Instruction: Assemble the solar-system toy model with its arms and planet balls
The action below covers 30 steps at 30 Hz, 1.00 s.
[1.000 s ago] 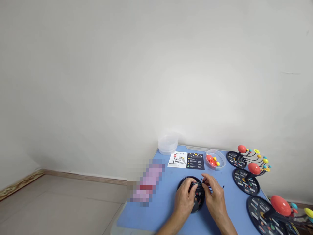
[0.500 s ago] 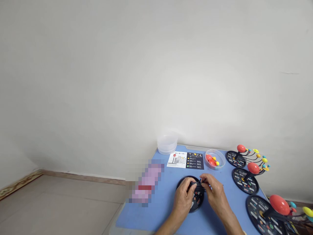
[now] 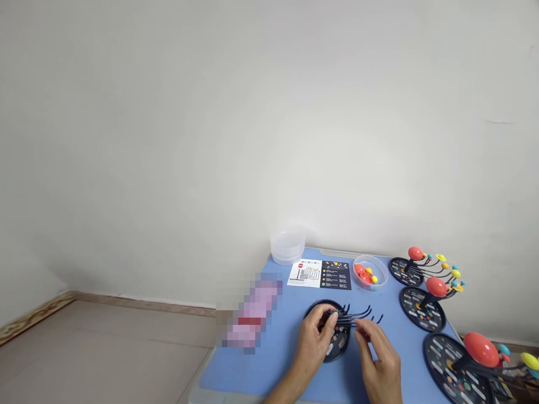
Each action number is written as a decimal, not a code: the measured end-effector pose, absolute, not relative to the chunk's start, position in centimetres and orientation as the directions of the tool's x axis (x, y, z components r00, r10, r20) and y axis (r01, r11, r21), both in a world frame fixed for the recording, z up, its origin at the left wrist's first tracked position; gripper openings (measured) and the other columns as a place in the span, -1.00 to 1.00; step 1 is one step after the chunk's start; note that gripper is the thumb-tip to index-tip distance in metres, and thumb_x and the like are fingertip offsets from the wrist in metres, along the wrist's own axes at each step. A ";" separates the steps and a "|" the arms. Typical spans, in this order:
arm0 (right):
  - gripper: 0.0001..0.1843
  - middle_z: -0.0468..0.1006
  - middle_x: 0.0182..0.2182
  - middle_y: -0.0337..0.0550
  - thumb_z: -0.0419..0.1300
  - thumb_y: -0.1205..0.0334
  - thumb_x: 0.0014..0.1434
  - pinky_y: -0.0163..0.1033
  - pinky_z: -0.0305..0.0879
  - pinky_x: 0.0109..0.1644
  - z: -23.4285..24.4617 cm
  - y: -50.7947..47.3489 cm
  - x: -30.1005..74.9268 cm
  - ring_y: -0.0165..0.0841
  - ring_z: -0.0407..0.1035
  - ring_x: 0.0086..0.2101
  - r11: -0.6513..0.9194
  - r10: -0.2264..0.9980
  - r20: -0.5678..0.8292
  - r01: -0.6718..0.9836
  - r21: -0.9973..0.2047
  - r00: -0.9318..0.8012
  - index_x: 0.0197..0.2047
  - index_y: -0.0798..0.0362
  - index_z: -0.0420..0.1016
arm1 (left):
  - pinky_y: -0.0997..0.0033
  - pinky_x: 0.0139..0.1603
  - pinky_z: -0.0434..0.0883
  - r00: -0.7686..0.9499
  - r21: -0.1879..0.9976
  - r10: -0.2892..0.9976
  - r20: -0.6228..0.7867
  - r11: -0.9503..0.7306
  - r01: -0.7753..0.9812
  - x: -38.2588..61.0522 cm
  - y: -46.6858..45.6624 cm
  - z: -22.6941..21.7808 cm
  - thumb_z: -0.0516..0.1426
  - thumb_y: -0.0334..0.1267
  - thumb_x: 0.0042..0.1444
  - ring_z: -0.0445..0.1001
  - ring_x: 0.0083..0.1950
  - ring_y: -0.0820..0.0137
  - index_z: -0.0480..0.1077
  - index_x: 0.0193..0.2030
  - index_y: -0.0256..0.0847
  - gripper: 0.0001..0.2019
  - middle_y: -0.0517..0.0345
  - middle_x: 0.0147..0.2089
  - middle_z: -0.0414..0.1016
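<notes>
A round black base (image 3: 332, 339) printed with coloured dots lies on the blue table (image 3: 278, 359). A fan of thin black curved arms (image 3: 357, 315) sticks out to the right from its centre. My left hand (image 3: 314, 339) is closed on the base, its fingertips pinched at the hub where the arms meet. Just right of the base, a little below the arms, my right hand (image 3: 379, 353) hovers with fingers loosely apart and nothing in it.
A clear bowl (image 3: 370, 273) holding red and yellow balls, an instruction sheet (image 3: 322, 275) and an empty clear tub (image 3: 288, 246) stand at the back. Three finished planet models (image 3: 425, 286) line the right side. A blurred pink patch (image 3: 255, 314) sits at the left edge.
My right hand has let go of the black arms and drawn back toward me. The arms now fan out freely to the right. The left hand stays on the hub.
</notes>
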State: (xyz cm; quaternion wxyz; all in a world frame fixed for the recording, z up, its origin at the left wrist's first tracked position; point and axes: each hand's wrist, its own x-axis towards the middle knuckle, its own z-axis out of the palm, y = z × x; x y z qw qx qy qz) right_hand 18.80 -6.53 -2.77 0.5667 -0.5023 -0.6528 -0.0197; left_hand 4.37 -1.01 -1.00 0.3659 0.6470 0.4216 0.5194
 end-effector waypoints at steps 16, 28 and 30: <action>-0.77 0.63 -0.38 -0.09 0.10 0.20 0.26 -0.38 0.47 -0.31 -5.1 -7.9 19.2 -0.34 0.53 -0.40 0.439 0.802 0.580 0.520 -0.733 0.141 -0.25 0.04 0.59 | 0.37 -0.28 0.52 0.053 0.817 0.891 0.451 -0.436 0.378 4.1 -0.6 -2.5 0.04 -0.09 0.23 0.59 -0.27 0.26 0.50 -0.27 -0.19 -0.72 0.02 -0.29 0.64; -0.66 0.57 -0.47 -0.14 0.07 0.05 0.29 -0.38 0.39 -0.31 -5.6 -7.6 18.1 -0.36 0.48 -0.43 0.452 0.791 0.583 0.462 -0.763 0.188 -0.33 0.00 0.60 | 0.45 -0.40 0.54 0.036 0.908 0.936 0.350 -0.348 0.234 4.1 -0.8 -1.9 0.12 -0.14 0.15 0.59 -0.41 0.33 0.49 -0.21 -0.24 -0.77 0.03 -0.30 0.63; -0.65 0.56 -0.48 -0.15 0.06 0.03 0.29 -0.39 0.38 -0.33 -5.8 -7.5 18.1 -0.37 0.47 -0.45 0.448 0.791 0.582 0.468 -0.762 0.191 -0.33 0.00 0.60 | 0.44 -0.37 0.55 0.036 0.907 0.932 0.360 -0.359 0.218 3.9 -0.9 -1.7 0.13 -0.17 0.13 0.60 -0.39 0.32 0.49 -0.18 -0.24 -0.78 0.03 -0.28 0.63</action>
